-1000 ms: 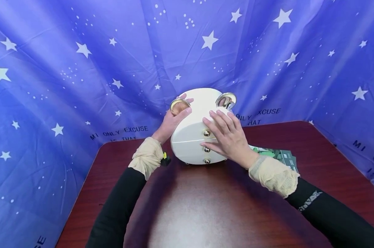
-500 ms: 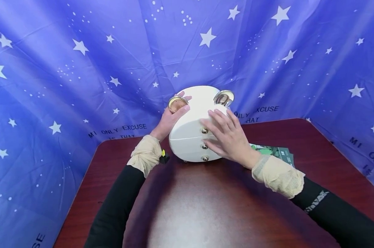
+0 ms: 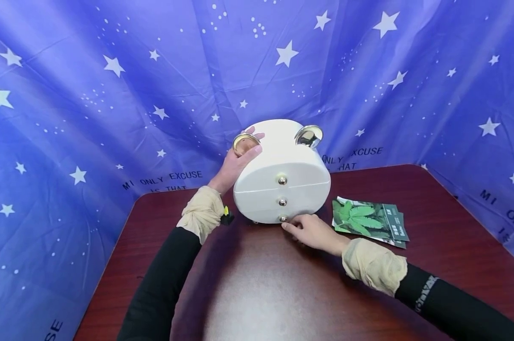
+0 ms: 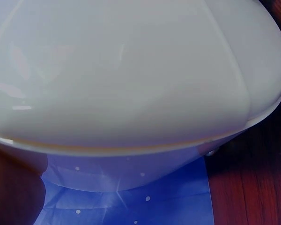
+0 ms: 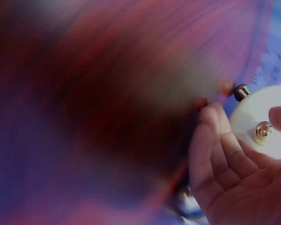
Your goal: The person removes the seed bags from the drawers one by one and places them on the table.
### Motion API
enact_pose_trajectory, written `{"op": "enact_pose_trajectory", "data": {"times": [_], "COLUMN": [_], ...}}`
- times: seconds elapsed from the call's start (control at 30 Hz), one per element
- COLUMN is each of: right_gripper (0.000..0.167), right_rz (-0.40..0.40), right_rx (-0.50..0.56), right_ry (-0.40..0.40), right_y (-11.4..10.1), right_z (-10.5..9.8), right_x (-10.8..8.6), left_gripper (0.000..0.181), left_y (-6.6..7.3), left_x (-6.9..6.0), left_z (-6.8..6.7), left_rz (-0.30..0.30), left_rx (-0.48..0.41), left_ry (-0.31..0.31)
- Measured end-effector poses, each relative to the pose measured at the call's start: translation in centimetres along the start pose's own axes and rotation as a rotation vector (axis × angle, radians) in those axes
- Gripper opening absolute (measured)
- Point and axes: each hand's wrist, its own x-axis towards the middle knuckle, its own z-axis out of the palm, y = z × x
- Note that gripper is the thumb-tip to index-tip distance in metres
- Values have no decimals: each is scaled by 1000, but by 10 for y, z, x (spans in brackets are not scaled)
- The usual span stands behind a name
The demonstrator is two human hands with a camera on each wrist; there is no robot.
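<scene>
White box (image 3: 282,166) on the table (image 3: 257,293), left hand (image 3: 235,166) clamped on its side, right hand (image 3: 314,232) loose, thumb and fingers apart by the bottom knob (image 3: 283,219); if left grip slips, a hard tug there could skid or tip it.

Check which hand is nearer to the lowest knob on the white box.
Right. The right hand is low beside the lowest knob, its fingertips close by; the left hand is farther off, holding the white box high on its left side.
</scene>
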Motion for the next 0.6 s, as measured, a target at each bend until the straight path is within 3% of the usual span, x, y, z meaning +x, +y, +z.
{"op": "enact_pose_trajectory", "data": {"times": [0.13,0.27,0.37,0.6], "right_gripper": [49,53,52,54], "right_rz": [190,299,323,334], "right_rx": [440,689,754,790], "right_ry": [-82,-88,-70,-45], "right_y": [-2,-7,-9,-11], "right_z": [9,14,16,20], "right_x": [11,13,11,6], "left_gripper": [66,66,66,66], "left_y": [-2,-2,-1,-2], "left_x": [0,1,2,1], "left_z": [0,0,0,0], "left_rz": [2,7,7,-2], "left_rx": [2,0,-13,-13], "left_ry": [1,1,-2,-4]}}
